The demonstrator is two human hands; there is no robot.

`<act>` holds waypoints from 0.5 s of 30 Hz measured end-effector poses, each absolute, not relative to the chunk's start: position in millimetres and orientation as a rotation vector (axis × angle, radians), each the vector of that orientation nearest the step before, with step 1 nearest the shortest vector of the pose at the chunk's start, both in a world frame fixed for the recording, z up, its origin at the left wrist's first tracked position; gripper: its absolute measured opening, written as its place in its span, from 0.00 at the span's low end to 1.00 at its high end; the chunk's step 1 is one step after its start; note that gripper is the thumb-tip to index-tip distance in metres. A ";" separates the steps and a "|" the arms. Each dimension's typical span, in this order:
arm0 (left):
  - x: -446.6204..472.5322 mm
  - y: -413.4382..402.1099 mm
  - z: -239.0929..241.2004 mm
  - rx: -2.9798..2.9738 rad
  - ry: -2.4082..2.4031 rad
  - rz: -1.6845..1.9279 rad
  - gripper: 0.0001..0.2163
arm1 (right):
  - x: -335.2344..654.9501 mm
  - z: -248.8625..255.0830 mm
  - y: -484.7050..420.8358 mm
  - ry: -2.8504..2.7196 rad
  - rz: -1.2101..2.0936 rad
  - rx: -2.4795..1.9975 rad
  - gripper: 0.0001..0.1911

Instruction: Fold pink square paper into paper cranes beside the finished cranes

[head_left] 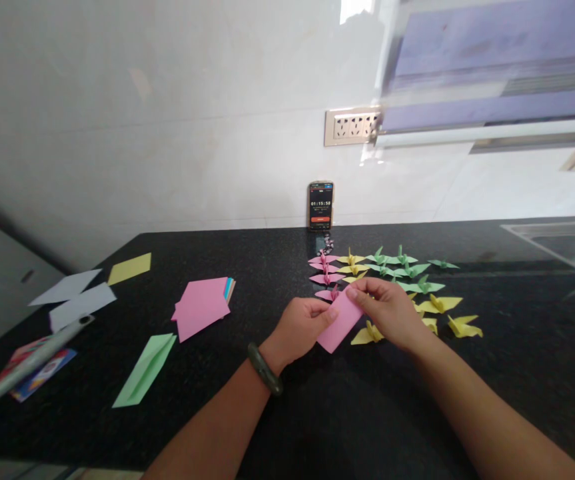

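A folded sheet of pink origami paper (338, 327) is held up between my two hands over the black counter. My left hand (301, 332), with a dark bangle at the wrist, pinches its left edge between thumb and fingers. My right hand (386, 308) grips the upper right corner the same way. Just beyond stand rows of folded paper cranes: pink cranes (325, 279), yellow cranes (351, 269) and green cranes (412, 269). More yellow cranes (438, 305) lie beside and partly behind my right hand.
Left of my hands lie a stack of pink paper (202, 305), a folded green sheet (146, 370), white sheets (82, 305) and a yellow sheet (130, 269). A pale rod (27, 367) crosses colourful packaging (44, 380). A phone (320, 205) showing a timer leans against the wall.
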State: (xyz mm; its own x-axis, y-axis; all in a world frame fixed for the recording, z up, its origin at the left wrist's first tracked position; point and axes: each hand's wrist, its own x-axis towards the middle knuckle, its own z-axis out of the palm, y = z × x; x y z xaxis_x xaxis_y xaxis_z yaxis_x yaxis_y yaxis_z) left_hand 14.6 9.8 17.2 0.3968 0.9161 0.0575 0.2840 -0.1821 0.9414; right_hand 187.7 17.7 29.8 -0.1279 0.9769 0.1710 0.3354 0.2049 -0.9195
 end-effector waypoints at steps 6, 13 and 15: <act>14.9 9.7 17.0 1.669 1.073 0.809 0.17 | 187.8 29.7 17.9 -1.632 0.937 -1.270 0.14; 14.7 9.6 16.0 1.673 1.078 0.807 0.17 | 187.6 28.5 17.6 -1.616 0.931 -1.272 0.15; 15.0 9.2 17.6 1.672 1.084 0.800 0.17 | 187.8 28.4 17.5 -1.619 0.929 -1.269 0.15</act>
